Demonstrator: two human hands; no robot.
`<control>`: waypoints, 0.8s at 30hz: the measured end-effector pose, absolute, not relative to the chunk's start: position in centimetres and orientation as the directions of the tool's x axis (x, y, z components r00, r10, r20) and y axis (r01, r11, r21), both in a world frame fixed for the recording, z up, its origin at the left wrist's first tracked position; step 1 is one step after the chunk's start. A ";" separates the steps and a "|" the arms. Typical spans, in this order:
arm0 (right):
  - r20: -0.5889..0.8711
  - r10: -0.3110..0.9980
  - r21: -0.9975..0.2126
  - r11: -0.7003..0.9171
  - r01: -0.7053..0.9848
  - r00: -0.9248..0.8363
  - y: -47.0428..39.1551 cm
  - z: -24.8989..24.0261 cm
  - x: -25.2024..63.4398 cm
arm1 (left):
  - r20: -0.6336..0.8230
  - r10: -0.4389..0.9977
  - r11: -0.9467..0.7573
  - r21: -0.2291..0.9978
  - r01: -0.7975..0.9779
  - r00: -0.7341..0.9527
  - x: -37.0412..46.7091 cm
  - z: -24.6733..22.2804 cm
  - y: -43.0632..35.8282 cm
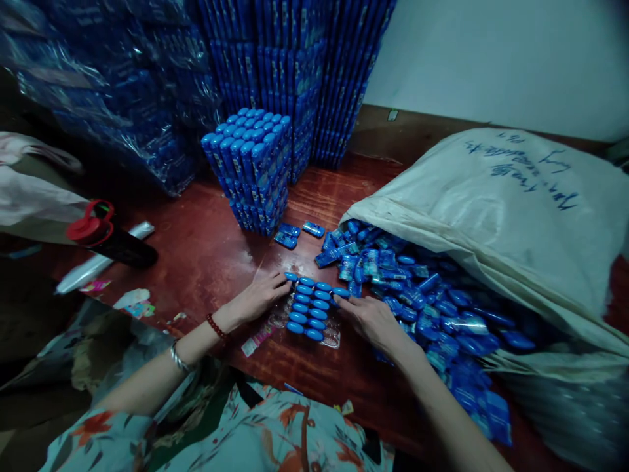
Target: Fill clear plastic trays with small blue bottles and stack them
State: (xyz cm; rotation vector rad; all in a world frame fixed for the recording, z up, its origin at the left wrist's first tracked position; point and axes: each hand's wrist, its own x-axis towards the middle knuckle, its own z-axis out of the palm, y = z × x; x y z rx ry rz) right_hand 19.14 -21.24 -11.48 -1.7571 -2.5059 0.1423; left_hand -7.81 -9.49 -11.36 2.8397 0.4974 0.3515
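Small blue cases with rounded oval tops stand upright in short rows (304, 308) on a clear plastic tray (332, 337) in front of me. My left hand (265, 292) is at the far left of the group, its fingertips closed on a blue case (291, 276) at the row's end. On the opposite side, my right hand (369, 318) pinches another blue case (340, 292) at the right end of the row. Palms face down, and the fingers partly hide both cases. Close to my right hand lies a loose heap of the same blue cases (393, 272).
A big white sack (472, 177) spills the heap from the right. Behind the rows rises a stacked block of blue cases (255, 164), with taller wrapped stacks (162, 98) beyond. A black bottle with a red lid (120, 239) lies left. Loose cases (285, 239) rest on the table.
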 end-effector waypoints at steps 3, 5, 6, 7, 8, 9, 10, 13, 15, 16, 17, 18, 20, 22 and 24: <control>-0.005 0.948 -0.101 0.316 0.943 -0.318 -21.2 -11.4 19.0 | 0.184 0.327 -0.922 0.276 0.271 0.927 -8.1 -11.3 -9.5; -0.019 0.948 -0.081 0.314 0.946 -0.316 -21.0 -11.4 18.8 | 0.169 0.299 -0.930 0.272 0.247 0.939 -8.1 -11.4 -9.6; -0.026 0.949 -0.074 0.312 0.947 -0.315 -21.0 -11.3 18.7 | 0.163 0.289 -0.934 0.266 0.240 0.943 -8.2 -11.5 -9.7; -0.029 0.950 -0.075 0.308 0.948 -0.311 -20.9 -11.4 18.6 | 0.166 0.285 -0.937 0.256 0.238 0.944 -8.3 -11.7 -9.8; -0.028 0.952 -0.088 0.302 0.949 -0.306 -20.9 -11.4 18.5 | 0.182 0.287 -0.940 0.244 0.240 0.941 -8.4 -12.0 -9.8; -0.020 0.954 -0.117 0.294 0.949 -0.298 -21.0 -11.5 18.4 | 0.212 0.289 -0.944 0.229 0.240 0.934 -8.6 -12.4 -9.9; -0.005 0.956 -0.161 0.287 0.944 -0.292 -21.1 -11.7 18.4 | 0.257 0.288 -0.948 0.211 0.237 0.923 -8.9 -12.8 -10.0; 0.084 0.958 -0.356 0.286 0.890 -0.274 -21.1 -12.1 18.6 | 0.412 0.311 -0.949 0.188 0.254 0.857 -9.7 -14.0 -9.7; 0.168 0.960 -0.456 0.276 0.846 -0.223 -20.4 -12.1 19.0 | 0.491 0.408 -0.912 0.268 0.312 0.770 -9.6 -14.4 -8.6; 0.202 0.964 -0.474 0.253 0.843 -0.176 -19.7 -11.9 19.1 | 0.505 0.475 -0.878 0.327 0.350 0.721 -9.3 -14.4 -7.8; 0.222 0.968 -0.468 0.212 0.858 -0.118 -18.7 -11.6 19.3 | 0.497 0.541 -0.839 0.376 0.393 0.679 -8.7 -14.3 -6.8; 0.226 0.972 -0.438 0.162 0.884 -0.066 -17.5 -11.3 19.4 | 0.468 0.598 -0.799 0.406 0.443 0.650 -7.9 -14.2 -5.6; 0.178 0.984 -0.313 0.082 0.946 -0.026 -14.7 -10.8 19.3 | 0.356 0.676 -0.737 0.351 0.578 0.645 -5.8 -13.9 -3.3; 0.059 0.994 -0.163 0.102 0.981 -0.093 -12.0 -10.5 19.1 | 0.192 0.731 -0.682 0.211 0.700 0.654 -3.5 -13.7 -1.5; -0.073 0.983 -0.061 0.163 0.985 -0.167 -10.3 -10.8 18.7 | 0.076 0.760 -0.650 0.111 0.752 0.645 -1.6 -13.7 -0.7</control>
